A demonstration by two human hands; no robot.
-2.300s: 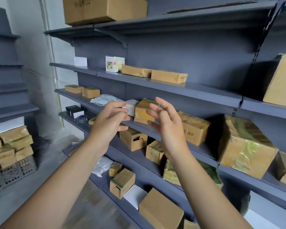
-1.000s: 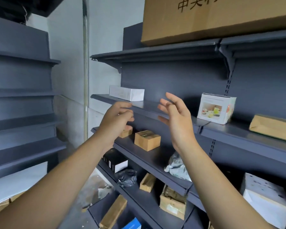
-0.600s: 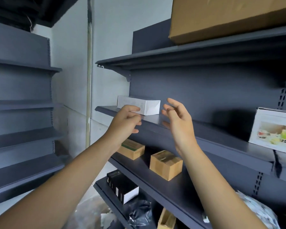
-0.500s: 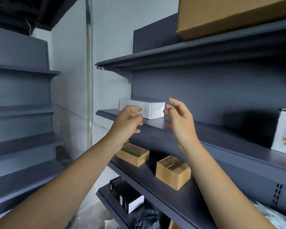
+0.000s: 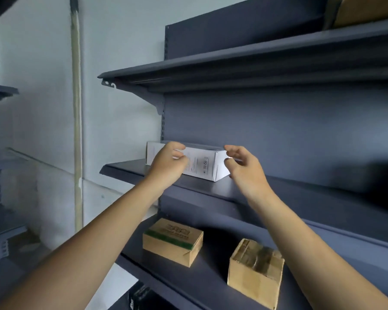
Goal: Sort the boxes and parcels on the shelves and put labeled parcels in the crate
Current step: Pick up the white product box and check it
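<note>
Flanking white box (image 5: 202,163) at left end of grey shelf (image 5: 300,193). Left hand (image 5: 166,163) positioned before front face, fingers (image 5: 177,146) loosely curled, gripped nothing. Right hand (image 5: 244,171) positioned beside right end, fingers (image 5: 233,151) half spread, gripped nothing. Could not tell contact with box.

My left forearm (image 5: 99,238) rises from 7 o'clock and my right forearm (image 5: 300,238) from 5 o'clock, both stretched up and forward. My left hand (image 5: 168,163) sits at 9 o'clock of my right hand (image 5: 244,170), near but apart. The left fingers curl inward, blurred; I cannot tell whether they grip. The right fingers are loosely bent and spread.
</note>
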